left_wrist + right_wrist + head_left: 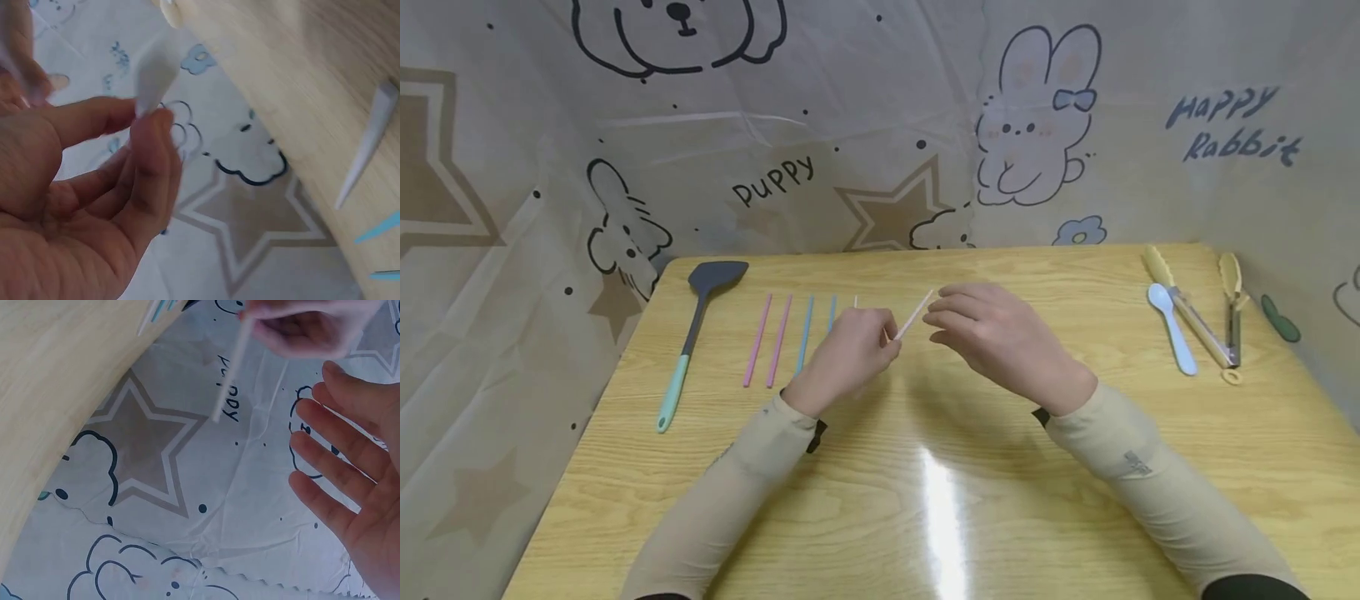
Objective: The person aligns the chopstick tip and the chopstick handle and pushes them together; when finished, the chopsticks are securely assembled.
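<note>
Thumb and fingers of my left hand (850, 354) pinch a thin white straw (914, 315), held tilted above the table. Its free end slants up toward my right hand (1007, 342). That right hand hovers just right of the straw, apart from it, fingers extended and palm bare in the right wrist view. Behind the left hand a second white straw (369, 140) lies on the table, partly hidden in the head view. Left of it lie two blue straws (805, 333), one partly covered by the hand, and two pink straws (757, 342), roughly parallel.
At the table's left lies a spatula (700, 304) with a dark head and mint handle. To the right are a pale blue spoon (1172, 329), tongs (1198, 325) and a second pair of tongs (1234, 321). A printed cloth (865, 125) hangs behind the table.
</note>
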### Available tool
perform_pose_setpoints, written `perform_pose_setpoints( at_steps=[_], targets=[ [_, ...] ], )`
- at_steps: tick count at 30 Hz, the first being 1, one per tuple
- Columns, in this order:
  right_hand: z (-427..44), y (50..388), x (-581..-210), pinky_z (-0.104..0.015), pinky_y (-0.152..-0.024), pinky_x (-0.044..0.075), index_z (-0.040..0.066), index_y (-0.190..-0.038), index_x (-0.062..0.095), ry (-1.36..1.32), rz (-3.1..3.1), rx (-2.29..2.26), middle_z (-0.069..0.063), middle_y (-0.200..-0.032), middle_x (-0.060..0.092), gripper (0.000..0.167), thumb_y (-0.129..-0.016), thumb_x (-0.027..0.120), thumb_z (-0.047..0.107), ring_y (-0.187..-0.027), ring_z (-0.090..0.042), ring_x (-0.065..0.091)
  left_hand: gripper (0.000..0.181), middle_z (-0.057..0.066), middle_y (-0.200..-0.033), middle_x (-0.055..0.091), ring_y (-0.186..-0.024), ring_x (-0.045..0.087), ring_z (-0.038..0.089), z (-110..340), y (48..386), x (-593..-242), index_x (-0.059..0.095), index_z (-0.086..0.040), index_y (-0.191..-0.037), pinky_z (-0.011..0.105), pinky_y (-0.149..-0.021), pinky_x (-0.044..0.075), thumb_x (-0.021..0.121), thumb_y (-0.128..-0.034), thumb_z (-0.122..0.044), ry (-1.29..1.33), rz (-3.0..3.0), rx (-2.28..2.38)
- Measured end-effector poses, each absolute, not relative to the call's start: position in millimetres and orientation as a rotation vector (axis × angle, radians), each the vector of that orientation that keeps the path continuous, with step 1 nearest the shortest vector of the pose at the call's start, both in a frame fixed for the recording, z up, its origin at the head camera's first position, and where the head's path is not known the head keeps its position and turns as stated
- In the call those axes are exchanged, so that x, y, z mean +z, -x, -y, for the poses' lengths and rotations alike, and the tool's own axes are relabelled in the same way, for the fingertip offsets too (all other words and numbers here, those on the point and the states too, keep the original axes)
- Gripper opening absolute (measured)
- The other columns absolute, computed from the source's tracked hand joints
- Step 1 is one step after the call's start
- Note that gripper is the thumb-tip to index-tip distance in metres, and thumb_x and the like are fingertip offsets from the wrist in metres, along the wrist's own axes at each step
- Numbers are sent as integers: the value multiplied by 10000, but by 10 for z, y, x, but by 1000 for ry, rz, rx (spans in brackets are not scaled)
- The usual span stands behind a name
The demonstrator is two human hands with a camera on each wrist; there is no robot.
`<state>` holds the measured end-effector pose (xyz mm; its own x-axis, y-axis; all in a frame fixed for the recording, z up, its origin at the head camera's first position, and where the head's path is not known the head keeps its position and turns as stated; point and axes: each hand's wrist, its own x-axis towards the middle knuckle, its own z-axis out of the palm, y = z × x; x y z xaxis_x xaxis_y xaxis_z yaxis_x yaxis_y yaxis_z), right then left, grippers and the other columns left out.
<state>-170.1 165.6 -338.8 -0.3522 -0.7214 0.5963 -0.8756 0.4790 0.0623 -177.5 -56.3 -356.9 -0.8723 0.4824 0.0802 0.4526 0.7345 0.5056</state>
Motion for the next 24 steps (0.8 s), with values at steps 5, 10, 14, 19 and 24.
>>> perform_pose_setpoints(
  at_steps=[5,10,14,19,24],
  targets=[
    [-1668,1678,-3390,-395,-902,517,32,-984,735,-1328,2172,392,-79,-966,718,163,-846,782,104,-969,-271,661,127,72,-710,635,-595,653,199,632,2013,-3584,620,-7,-825,223,-508,515,666,-930,-62,-611,-2722,797],
    [-1663,1653,-3436,-382,-855,532,42,-983,731,-1340,2194,382,-61,-954,714,161,-855,779,127,-941,-248,662,160,133,-714,677,-680,705,284,640,2173,-3629,599,1,-789,273,-599,569,660,-932,-38,-487,-2612,845],
    [-1671,1652,-3465,-375,-825,539,52,-986,730,-1334,2202,386,-52,-951,711,157,-859,772,132,-928,-232,662,169,111,-673,678,-679,709,288,609,2283,-3710,618,17,-740,319,-636,584,662,-901,-3,-417,-2577,852],
    [-1678,1649,-3493,-369,-814,541,60,-970,735,-1344,2214,395,-39,-920,706,129,-862,768,122,-889,-214,664,191,88,-646,682,-653,710,267,581,2424,-3796,668,9,-690,287,-662,573,655,-880,-2,-389,-2580,767],
    [-1676,1626,-3512,-366,-796,538,71,-969,739,-1335,2263,370,-25,-910,705,124,-869,767,139,-884,-205,665,141,103,-651,691,-630,708,254,569,2529,-3840,670,-2,-695,283,-689,551,657,-834,13,-305,-2583,733]
  ],
)
